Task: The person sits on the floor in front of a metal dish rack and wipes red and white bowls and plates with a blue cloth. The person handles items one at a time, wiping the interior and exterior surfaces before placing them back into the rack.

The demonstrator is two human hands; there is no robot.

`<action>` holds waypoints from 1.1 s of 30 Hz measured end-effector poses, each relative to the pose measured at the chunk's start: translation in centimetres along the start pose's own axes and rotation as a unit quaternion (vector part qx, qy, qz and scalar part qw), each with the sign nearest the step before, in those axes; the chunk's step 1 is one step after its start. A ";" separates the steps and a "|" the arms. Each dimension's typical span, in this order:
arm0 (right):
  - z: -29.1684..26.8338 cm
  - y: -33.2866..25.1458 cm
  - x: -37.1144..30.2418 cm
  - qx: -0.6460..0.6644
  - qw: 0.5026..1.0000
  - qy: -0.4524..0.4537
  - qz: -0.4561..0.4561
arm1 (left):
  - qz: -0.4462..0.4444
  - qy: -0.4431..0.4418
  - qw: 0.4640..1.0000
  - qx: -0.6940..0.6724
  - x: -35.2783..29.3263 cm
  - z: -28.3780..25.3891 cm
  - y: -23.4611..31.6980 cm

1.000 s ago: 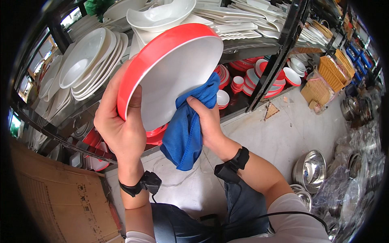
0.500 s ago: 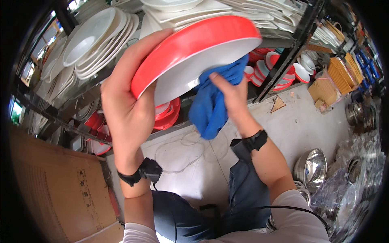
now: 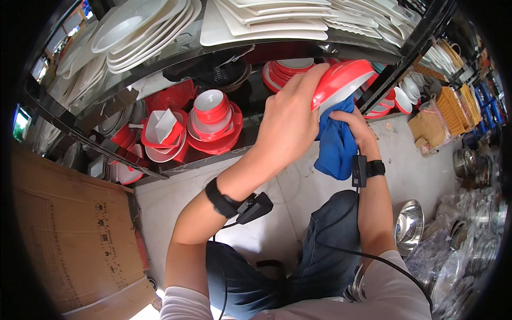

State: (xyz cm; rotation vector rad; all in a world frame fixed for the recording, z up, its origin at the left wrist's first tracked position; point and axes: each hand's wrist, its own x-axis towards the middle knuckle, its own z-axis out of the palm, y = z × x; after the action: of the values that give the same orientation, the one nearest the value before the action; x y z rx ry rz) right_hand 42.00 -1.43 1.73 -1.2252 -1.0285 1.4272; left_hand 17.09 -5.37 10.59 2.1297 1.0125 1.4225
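My left hand (image 3: 292, 112) grips a red bowl (image 3: 345, 80) with a white inside, holding it tilted in front of the lower shelf. My right hand (image 3: 354, 127) is closed on a blue cloth (image 3: 336, 152), which hangs down below the bowl. The cloth's upper part lies against the bowl's underside as seen here, at its white inner face. The fingertips of my left hand are partly hidden behind the bowl.
White plates (image 3: 266, 24) are stacked along the upper shelf. Beneath it stand red and white bowls (image 3: 210, 114) and a dark basket (image 3: 224, 74). A cardboard box (image 3: 74, 234) is at the left; a steel bowl (image 3: 410, 224) and plastic-wrapped metalware (image 3: 453, 245) lie at the right.
The bowl and cloth have moved to the right and farther from me. My left arm now reaches across toward the right, and more of the lower shelf shows.
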 end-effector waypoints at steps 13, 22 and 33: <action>-1.8 5.4 2.3 -0.159 0.977 0.024 0.141 | -0.530 0.116 0.754 -0.370 -4.1 8.7 -20.7; -2.6 13.9 8.7 -0.242 0.946 0.137 0.169 | -0.512 0.083 0.818 -0.248 -5.7 11.0 -26.3; 3.0 12.6 8.5 -0.391 0.896 0.154 0.146 | -0.588 -0.005 0.767 -0.258 -12.5 10.8 -33.4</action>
State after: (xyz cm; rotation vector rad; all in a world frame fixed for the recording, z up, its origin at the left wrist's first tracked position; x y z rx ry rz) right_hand 36.97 4.57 -11.67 -2.1890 -1.2758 0.9755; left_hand 12.35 8.41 -23.73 0.7339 1.3464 0.8313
